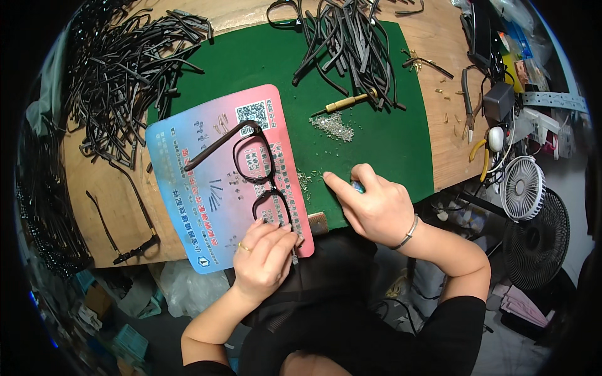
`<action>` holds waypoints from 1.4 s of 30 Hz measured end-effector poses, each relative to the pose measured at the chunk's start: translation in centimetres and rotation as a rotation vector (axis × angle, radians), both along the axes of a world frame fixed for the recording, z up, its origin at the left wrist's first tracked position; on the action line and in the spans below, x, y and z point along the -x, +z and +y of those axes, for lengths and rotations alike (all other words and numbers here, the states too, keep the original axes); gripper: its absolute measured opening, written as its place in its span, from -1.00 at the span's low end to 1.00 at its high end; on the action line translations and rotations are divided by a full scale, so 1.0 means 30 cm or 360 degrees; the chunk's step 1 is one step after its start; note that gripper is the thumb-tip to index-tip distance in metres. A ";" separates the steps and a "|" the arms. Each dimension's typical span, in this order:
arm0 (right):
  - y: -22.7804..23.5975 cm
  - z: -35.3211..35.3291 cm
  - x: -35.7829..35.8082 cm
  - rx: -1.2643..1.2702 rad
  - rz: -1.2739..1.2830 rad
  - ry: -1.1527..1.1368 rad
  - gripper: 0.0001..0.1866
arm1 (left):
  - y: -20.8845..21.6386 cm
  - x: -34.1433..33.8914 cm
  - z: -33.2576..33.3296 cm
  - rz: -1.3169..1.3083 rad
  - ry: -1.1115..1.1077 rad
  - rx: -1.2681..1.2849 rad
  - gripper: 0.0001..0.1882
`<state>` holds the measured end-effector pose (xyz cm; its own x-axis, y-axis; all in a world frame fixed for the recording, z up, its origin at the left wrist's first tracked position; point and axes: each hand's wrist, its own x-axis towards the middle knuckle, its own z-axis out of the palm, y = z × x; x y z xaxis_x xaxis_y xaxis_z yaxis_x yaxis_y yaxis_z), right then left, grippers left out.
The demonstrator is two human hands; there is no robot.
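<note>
A dark eyeglass frame (271,164) with one temple arm attached lies across a blue and pink printed mat (182,182). My left hand (263,254) is closed on the frame's near end, its fingers hiding part of the lower rim. My right hand (376,203) hovers to the right, index finger stretched toward a scatter of small brass-coloured screws (305,182) beside the mat. The other fingers curl around something that shows a bit of blue; its kind is hidden. Farther off are a pile of tiny clear or silvery parts (333,127) and a brass-handled screwdriver (343,104).
Loose black temple arms are heaped at the left (125,75) and far middle (351,50) of a green work mat (401,138). Another eyeglass frame (135,250) rests at the left edge. Pliers (469,119), a white fan (523,187) and a black fan (536,244) are at the right.
</note>
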<state>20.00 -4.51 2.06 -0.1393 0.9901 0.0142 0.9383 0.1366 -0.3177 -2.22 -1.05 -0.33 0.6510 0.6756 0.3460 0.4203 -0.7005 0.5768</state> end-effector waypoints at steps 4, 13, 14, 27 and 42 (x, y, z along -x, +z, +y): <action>-0.014 0.004 0.009 -0.0048 -0.0016 -0.0064 -0.52 | 0.006 0.004 0.034 -0.0115 -0.0030 0.0275 -0.76; -0.006 0.012 0.011 0.0004 -0.0034 -0.0041 -0.49 | -0.038 0.016 0.017 -0.0132 -0.0012 0.0064 -0.81; -0.012 0.011 0.006 -0.0015 -0.0035 -0.0030 -0.48 | -0.038 0.016 0.018 -0.0136 -0.0011 0.0085 -0.81; -0.004 -0.004 0.051 0.0296 0.0648 0.0479 -0.56 | -0.043 0.025 0.021 -0.0139 -0.0020 0.0063 -0.82; -0.011 0.049 0.032 0.0265 0.0487 0.0783 -0.62 | -0.056 0.033 0.029 -0.0153 -0.0091 0.0020 -0.75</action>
<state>19.04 -3.05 1.73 -0.5956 0.8029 -0.0235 0.6401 0.4568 -0.6177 -3.22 -0.19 -2.01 0.6529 0.6430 0.4004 0.3224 -0.7142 0.6212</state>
